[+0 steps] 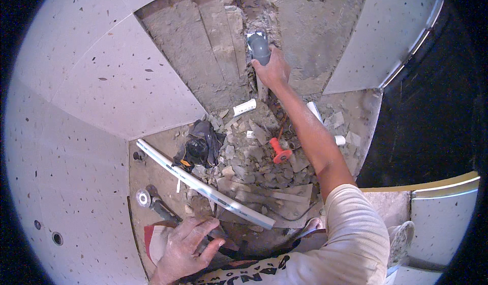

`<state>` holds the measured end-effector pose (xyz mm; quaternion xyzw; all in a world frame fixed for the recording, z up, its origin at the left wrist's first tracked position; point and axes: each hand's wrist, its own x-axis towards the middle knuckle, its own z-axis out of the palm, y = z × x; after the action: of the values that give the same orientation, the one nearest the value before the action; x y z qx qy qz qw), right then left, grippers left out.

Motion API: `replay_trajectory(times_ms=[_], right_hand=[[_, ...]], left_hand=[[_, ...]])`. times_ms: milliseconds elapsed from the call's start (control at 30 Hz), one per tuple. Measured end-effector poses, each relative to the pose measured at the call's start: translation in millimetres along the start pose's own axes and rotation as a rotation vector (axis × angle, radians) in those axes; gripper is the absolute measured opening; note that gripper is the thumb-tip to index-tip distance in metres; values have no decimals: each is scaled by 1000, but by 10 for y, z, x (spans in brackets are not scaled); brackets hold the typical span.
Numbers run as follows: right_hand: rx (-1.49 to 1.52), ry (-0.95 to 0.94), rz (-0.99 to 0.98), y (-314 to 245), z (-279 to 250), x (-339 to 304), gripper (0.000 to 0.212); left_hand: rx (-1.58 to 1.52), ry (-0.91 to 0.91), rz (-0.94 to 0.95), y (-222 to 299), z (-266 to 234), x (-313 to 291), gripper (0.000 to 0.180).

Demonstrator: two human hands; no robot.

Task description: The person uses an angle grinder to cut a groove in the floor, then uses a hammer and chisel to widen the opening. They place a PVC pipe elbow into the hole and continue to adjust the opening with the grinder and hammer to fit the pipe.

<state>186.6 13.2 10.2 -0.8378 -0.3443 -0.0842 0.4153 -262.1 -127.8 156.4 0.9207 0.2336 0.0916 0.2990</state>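
Observation:
My right hand (275,70) reaches far up to the wall and is closed round a grey pipe elbow (260,50). The elbow sits at a channel cut into the bare wall (315,41), with a white piece just behind its top. Below that hand, a length of pipe (262,87) runs down the channel. Close to my body at the lower left, my left hand (189,247) is raised with its fingers bent and thumb apart, nothing visible in it. A long white pipe (203,186) lies slantwise on the floor beyond the left hand.
Broken tile and rubble (244,155) cover the floor below the channel. Among it lie a red-guarded chisel (280,154), a black bag (202,141) and a short white pipe piece (245,107). An angle grinder (157,203) rests at the left, beside the speckled tiled wall (76,147).

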Motion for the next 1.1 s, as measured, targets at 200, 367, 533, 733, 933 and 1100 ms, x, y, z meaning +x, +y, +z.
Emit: replay_trajectory(times_ms=[200,367,533,733,933,1100], right_hand=[[-24,106,-53,40,122,-28,77],[94,142,27,0,154,-76,74],[181,117,78,57,204,-32,75],[161,116,67,-5,205,19,77],[56,50,119,-22,113,79,73],[36,-8,151,-65,63,123,72]], left_hand=[[9,10,5,-42,4,13,44],[0,18,-15,-48,-4,-7,44],[6,37,19,-57,-22,-6,43],[-13,25,13,-81,-2,21,42],[-1,-22,29,-104,23,123,42],[-1,2,82,-82,37,171,42]])
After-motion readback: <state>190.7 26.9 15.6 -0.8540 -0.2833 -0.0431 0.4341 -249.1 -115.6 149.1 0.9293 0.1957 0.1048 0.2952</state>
